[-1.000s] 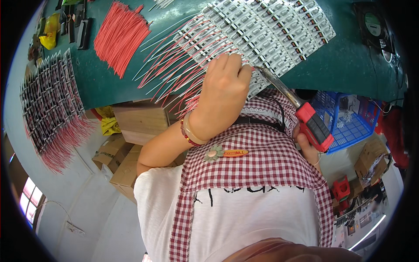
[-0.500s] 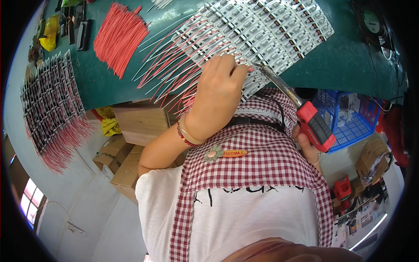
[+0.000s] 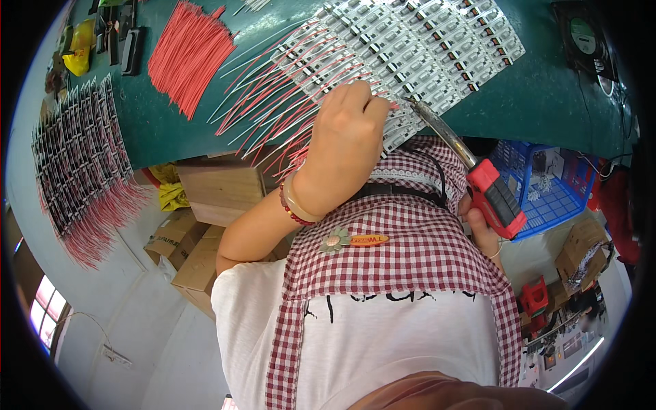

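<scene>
My left hand (image 3: 345, 140) is closed in a pinch over the near edge of a panel of small circuit boards (image 3: 437, 51). A red wire (image 3: 393, 106) shows its end just past my thumb; the rest of it is hidden by the hand. Red and white wires (image 3: 263, 113) fan out leftward from the panel's left part. My right hand (image 3: 482, 229) is wrapped round the red and black handle of a soldering iron (image 3: 495, 198). The iron's metal tip points up and left, down at the boards close to my left fingertips; whether it touches is too small to tell.
A bundle of red wires (image 3: 188, 58) lies on the green table (image 3: 526, 113). Wired boards (image 3: 82, 150) hang over its left edge. A blue basket (image 3: 557, 191) stands below at right, cartons (image 3: 198, 266) below at left. A dark round device (image 3: 582, 34) sits far right.
Very little differs. The whole view has shifted slightly, and both hands stay almost where they were, with the iron's tip close to the left fingertips.
</scene>
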`<state>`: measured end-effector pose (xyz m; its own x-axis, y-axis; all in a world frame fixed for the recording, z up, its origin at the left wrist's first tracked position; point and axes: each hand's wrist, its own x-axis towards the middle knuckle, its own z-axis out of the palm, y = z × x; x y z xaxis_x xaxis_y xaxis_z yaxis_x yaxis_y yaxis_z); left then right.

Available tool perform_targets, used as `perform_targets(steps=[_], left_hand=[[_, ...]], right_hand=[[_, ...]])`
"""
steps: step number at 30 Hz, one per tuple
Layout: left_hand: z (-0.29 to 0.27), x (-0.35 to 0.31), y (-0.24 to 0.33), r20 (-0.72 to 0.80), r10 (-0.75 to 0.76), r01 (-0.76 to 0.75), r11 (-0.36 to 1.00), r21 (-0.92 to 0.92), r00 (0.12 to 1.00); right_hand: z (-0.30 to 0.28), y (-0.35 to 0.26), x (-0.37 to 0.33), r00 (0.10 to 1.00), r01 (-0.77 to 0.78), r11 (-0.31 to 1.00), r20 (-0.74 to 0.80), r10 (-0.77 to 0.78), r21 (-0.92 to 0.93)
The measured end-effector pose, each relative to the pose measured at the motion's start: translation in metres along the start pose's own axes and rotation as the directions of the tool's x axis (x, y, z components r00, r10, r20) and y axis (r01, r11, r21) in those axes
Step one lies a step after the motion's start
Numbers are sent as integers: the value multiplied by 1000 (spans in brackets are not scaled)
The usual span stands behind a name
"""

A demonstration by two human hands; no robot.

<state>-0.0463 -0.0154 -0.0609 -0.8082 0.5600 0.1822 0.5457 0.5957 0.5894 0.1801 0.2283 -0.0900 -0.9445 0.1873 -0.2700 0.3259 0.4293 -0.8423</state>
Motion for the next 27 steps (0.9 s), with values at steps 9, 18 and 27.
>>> perform_targets(steps=[9,18,27], left_hand=[[-3,1,0,31,-41,40,999,12,999],[0,-6,4,-107,136,-128,989,81,985],[9,-9,4,-53,97,-95,995,30,994]], right_hand=[[-2,0,-4,1000,20,996,-11,-19,84],[1,4,-12,999,39,997,-19,-38,73],[6,0,-6,1000,-14,999,-1,14,46]])
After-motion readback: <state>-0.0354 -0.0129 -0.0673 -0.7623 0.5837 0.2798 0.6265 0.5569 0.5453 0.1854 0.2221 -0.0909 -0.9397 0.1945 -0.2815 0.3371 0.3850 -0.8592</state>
